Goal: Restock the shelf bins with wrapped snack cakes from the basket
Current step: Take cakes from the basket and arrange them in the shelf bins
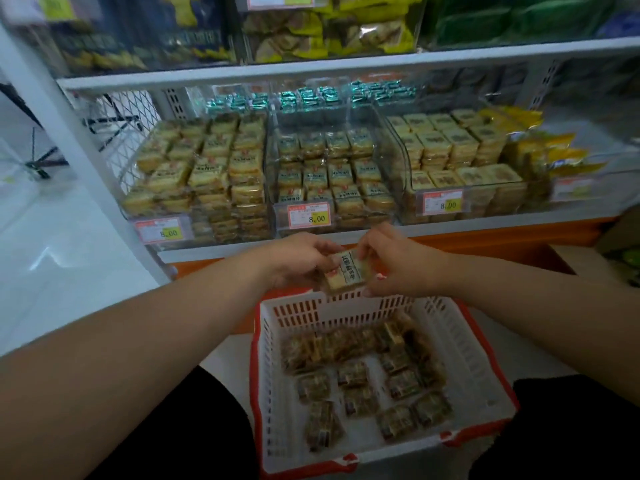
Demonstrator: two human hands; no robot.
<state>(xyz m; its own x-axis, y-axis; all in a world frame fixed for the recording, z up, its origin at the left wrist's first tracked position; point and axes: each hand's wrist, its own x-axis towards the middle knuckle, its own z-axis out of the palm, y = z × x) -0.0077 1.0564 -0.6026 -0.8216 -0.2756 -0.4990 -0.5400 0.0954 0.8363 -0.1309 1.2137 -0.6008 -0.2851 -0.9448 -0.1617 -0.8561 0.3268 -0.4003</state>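
A shop shelf (346, 233) is lined with clear bins (332, 174) of wrapped cakes. Above the white basket (460, 341), one wrapped snack cake (346, 270) is pinched between the left hand (298, 259) and the right hand (398, 263). More cakes are left in the basket. The slippery wrapper could be dropped during the handover, or the wrong bin could be filled.

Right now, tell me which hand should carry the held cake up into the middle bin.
Probably the right hand. Both hands pinch the wrapped cake, but the right sits almost directly beneath the middle bin, while the left hand lies more toward the left bin.
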